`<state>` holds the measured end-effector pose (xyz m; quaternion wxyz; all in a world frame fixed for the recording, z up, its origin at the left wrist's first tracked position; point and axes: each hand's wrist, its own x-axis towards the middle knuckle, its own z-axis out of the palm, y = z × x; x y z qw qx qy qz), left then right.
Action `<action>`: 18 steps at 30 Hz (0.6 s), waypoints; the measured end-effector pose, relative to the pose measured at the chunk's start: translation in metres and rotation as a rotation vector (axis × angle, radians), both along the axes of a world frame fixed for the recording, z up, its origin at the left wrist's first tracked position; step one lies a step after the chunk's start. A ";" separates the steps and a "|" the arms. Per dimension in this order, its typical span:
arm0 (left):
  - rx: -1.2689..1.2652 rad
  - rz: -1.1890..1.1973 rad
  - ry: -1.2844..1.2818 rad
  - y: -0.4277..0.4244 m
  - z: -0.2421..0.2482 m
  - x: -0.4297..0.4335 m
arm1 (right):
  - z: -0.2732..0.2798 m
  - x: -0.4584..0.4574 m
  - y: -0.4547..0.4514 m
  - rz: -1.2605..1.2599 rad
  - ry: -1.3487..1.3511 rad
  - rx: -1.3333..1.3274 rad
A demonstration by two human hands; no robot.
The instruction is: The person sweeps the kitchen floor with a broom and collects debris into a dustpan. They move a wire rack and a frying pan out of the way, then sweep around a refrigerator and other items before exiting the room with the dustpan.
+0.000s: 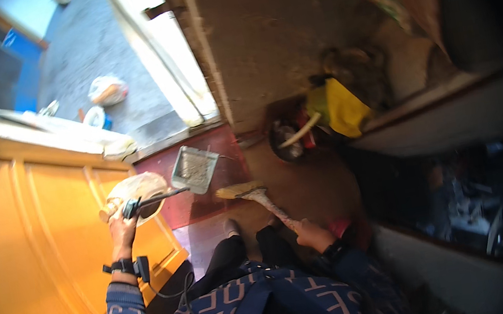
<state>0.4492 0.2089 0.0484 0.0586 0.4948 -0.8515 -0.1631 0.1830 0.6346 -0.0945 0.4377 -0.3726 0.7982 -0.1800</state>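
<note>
My left hand (pixel 122 227) grips the dark end of a long dustpan handle (pixel 164 196). The grey plastic dustpan (pixel 195 168) has greyish debris in it and is over the reddish floor by the doorway. Close by my left hand is a pale, rounded object (pixel 142 186), partly behind the handle; what it is I cannot tell. In my right hand (pixel 314 235) is the worn, light handle of a broom (pixel 275 210). The broom's yellowish bristle head (pixel 239 190) points left, just short of the dustpan and apart from it. My feet are behind the broom head.
An orange wooden door (pixel 55 227) stands along the left. Past the threshold (pixel 179 136), a stuffed plastic bag (pixel 107 90) lies on grey ground. A yellow cloth or bag (pixel 347 107) is beside a dark round container (pixel 285 144) at right. A cable (pixel 186 290) runs from my left wrist.
</note>
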 end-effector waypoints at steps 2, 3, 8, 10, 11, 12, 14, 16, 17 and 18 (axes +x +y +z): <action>-0.067 0.025 0.039 -0.001 -0.004 -0.003 | -0.001 -0.020 -0.008 0.076 0.006 -0.023; -0.047 0.050 0.042 -0.002 -0.005 -0.005 | -0.003 -0.028 -0.012 0.112 0.013 0.005; 0.040 0.143 0.147 -0.001 -0.012 -0.014 | -0.019 -0.046 -0.023 0.222 0.100 0.132; 0.055 0.136 0.184 -0.004 -0.014 -0.017 | -0.021 -0.046 -0.027 0.194 0.087 0.097; 0.064 0.114 0.224 -0.006 -0.014 -0.018 | -0.021 -0.047 -0.029 0.191 0.093 0.097; 0.069 0.133 0.183 -0.010 -0.015 -0.019 | -0.019 -0.046 -0.034 0.184 0.101 0.132; 0.068 0.101 0.166 -0.021 -0.017 -0.022 | -0.014 -0.048 -0.045 0.187 0.097 0.146; 0.070 0.062 0.125 -0.033 -0.018 -0.025 | -0.006 -0.052 -0.059 0.189 0.093 0.188; 0.085 0.044 0.117 -0.040 -0.018 -0.026 | -0.002 -0.055 -0.065 0.188 0.088 0.210; 0.080 -0.001 0.149 -0.047 -0.018 -0.027 | 0.002 -0.057 -0.072 0.193 0.101 0.193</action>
